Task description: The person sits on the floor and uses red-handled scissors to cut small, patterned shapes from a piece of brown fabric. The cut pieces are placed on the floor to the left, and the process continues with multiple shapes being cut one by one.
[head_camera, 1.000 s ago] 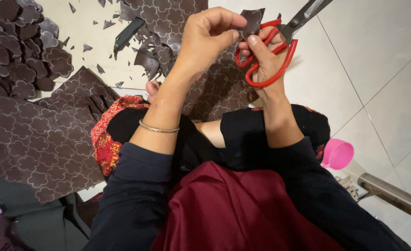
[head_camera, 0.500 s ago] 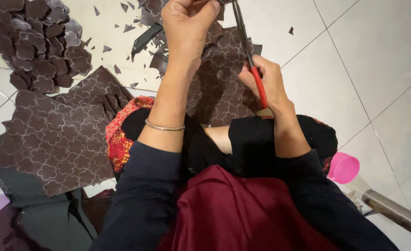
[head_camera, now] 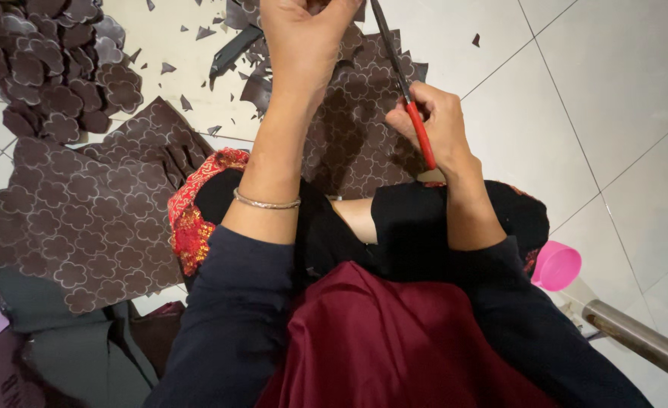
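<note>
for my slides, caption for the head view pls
Right hand works red-handled scissors while left hand holds brown patterned material over a tiled floor.

White tiled floor [head_camera: 613, 113] carries brown patterned sheets [head_camera: 84, 219] left of the hands, a pile of cut flower shapes [head_camera: 54, 68], scattered scraps [head_camera: 198, 34], and a pink cup [head_camera: 557, 266] right.

Your head camera is looking steeply down from close above, facing forward over your lap toward the tiled floor [head_camera: 621, 113]; your left hand [head_camera: 303, 38] is reaching past the frame's top edge.
</note>
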Action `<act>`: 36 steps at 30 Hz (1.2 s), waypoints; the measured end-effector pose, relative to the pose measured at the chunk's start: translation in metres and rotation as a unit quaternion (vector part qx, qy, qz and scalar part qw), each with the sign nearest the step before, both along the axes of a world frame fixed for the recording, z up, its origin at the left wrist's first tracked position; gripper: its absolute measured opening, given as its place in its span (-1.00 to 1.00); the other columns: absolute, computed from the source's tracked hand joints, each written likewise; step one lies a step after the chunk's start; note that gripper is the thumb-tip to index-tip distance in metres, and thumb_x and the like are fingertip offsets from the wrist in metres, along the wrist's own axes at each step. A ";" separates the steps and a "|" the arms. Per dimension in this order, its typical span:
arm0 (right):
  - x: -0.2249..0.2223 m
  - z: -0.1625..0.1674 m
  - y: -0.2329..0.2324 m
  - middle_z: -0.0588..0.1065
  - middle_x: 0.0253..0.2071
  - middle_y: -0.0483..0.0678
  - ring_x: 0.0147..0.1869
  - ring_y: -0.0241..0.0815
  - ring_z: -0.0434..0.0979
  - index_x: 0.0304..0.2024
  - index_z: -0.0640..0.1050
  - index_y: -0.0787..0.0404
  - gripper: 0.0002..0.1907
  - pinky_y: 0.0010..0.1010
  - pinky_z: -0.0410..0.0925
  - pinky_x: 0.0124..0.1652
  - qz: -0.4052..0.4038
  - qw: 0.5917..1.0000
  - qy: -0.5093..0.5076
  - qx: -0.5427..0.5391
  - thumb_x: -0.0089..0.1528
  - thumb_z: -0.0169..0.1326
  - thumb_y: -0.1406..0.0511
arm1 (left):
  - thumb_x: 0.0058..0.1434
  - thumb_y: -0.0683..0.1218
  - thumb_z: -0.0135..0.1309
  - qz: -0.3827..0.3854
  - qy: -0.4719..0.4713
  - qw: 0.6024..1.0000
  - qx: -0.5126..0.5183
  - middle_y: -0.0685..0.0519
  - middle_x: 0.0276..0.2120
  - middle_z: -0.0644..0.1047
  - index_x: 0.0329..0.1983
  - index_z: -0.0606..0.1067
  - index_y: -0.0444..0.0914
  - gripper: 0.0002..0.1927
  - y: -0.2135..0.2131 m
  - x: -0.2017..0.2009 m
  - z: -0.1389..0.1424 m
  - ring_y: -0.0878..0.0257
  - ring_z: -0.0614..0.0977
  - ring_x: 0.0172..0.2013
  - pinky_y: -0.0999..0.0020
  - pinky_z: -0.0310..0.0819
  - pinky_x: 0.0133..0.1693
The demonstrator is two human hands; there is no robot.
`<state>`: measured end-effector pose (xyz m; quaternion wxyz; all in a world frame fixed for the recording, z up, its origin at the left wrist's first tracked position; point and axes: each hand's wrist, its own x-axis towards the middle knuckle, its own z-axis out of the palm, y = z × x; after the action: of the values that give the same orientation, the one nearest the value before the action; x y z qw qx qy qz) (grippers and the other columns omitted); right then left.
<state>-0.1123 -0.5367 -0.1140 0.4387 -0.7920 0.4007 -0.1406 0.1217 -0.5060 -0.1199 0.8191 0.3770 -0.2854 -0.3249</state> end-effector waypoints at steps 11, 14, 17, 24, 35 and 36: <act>0.001 -0.004 0.006 0.38 -0.48 -0.24 -0.39 -0.47 0.30 -0.33 0.51 0.25 -0.59 -0.57 0.18 -0.41 -0.020 0.999 -0.011 0.023 0.27 0.31 0.07 | 0.30 -0.29 0.27 0.015 -0.002 1.000 0.024 0.29 -0.53 0.42 -0.48 0.48 -0.30 -0.74 0.004 -0.004 -0.006 0.50 0.34 -0.49 0.49 0.16 -0.42; 0.001 -0.005 0.006 0.38 -0.47 -0.25 -0.37 -0.48 0.30 -0.33 0.50 0.25 -0.55 -0.58 0.20 -0.39 -0.005 0.999 -0.028 0.017 0.29 0.33 0.03 | 0.29 -0.29 0.26 0.018 -0.004 0.999 0.028 0.30 -0.53 0.42 -0.48 0.48 -0.30 -0.76 0.006 -0.004 -0.005 0.50 0.33 -0.49 0.49 0.17 -0.42; 0.000 -0.006 0.006 0.32 -0.53 -0.25 -0.42 -0.46 0.25 -0.40 0.49 0.23 -0.51 -0.55 0.12 -0.43 -0.006 1.000 -0.002 -0.007 0.25 0.33 -0.02 | 0.29 -0.28 0.25 0.026 -0.021 0.999 0.038 0.30 -0.54 0.41 -0.49 0.47 -0.30 -0.75 0.007 -0.004 -0.004 0.51 0.33 -0.49 0.49 0.16 -0.42; 0.000 -0.006 0.008 0.32 -0.51 -0.27 -0.40 -0.46 0.23 -0.40 0.46 0.23 -0.47 -0.55 0.12 -0.42 -0.004 0.999 -0.030 0.022 0.27 0.30 -0.06 | 0.29 -0.27 0.24 0.013 0.001 0.998 0.055 0.31 -0.58 0.39 -0.52 0.45 -0.29 -0.72 0.008 -0.004 -0.004 0.52 0.30 -0.53 0.50 0.11 -0.46; 0.005 -0.004 0.010 0.41 -0.45 -0.22 -0.34 -0.43 0.36 -0.35 0.51 0.26 -0.55 -0.55 0.24 -0.34 0.020 1.000 -0.015 0.013 0.32 0.25 0.01 | 0.29 -0.30 0.24 0.031 0.019 0.999 0.007 0.27 -0.49 0.47 -0.43 0.52 -0.34 -0.82 0.009 -0.006 -0.003 0.50 0.38 -0.45 0.49 0.23 -0.37; 0.005 -0.004 0.010 0.41 -0.46 -0.22 -0.35 -0.43 0.35 -0.35 0.51 0.26 -0.55 -0.55 0.23 -0.35 0.017 1.000 -0.013 0.016 0.31 0.25 0.02 | 0.29 -0.31 0.24 0.033 0.019 0.999 0.006 0.27 -0.49 0.47 -0.44 0.52 -0.33 -0.81 0.009 -0.006 -0.003 0.50 0.38 -0.45 0.49 0.23 -0.37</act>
<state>-0.1071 -0.5271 -0.1175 0.4591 -0.7897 0.3833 -0.1367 0.1157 -0.4974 -0.1232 0.8325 0.3843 -0.2551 -0.3070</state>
